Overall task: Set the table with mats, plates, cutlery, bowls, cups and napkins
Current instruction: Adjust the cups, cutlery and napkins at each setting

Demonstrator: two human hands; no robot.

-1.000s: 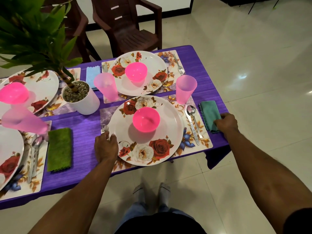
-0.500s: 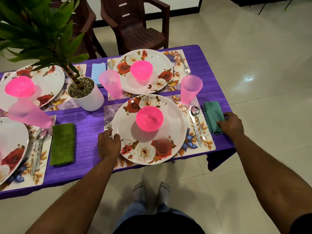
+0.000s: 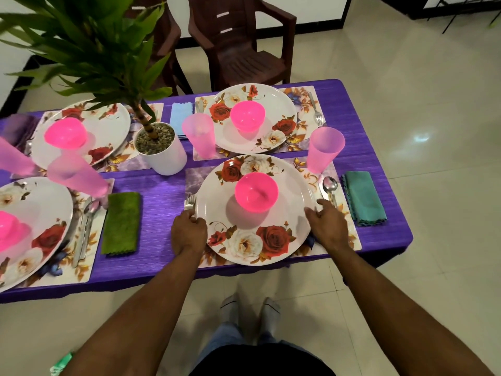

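Glossy cream floor tiles (image 3: 406,77) all around, with a soft light glare at about 3 o'clock. Two dark brown plastic armchairs (image 3: 238,47) sit up at 12 o'clock, and behind them a white wall with a black skirting strip (image 3: 314,25).

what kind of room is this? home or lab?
Most likely a home dining area: a table under a purple cloth laid with floral plates, brown plastic armchairs behind it, a potted plant as centrepiece, tiled floor.
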